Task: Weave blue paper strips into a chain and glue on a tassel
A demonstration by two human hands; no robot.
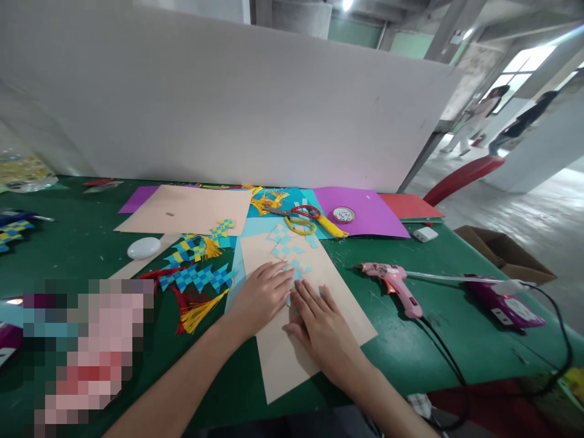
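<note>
Checkered pale-blue paper pcs (283, 250) lie on the upper half of the long beige paper sheet (287, 365), the nearest ones partly under the fingertips. L hand (263, 295) is flat, palm down, fingers extended & close together, resting on the sheet; R hand (322, 325) likewise flat just beside it, thumb out a bit. Neither visibly grips anything; what's under the palms can't be seen.

Just L of the sheet: blue woven-paper fish (197, 278) w/ a yellow tassel (201, 315); farther L, a white oval obj. (143, 248). Beyond the sheet's far end: scissors (289, 213) w/ red & yellow handle loops, then a round dish (344, 214) of small bits on purple paper (383, 222). R of the sheet, well apart from it: pink glue gun (396, 278) on the green worktop (438, 255), w/ a purple box (506, 304) farther R.
</note>
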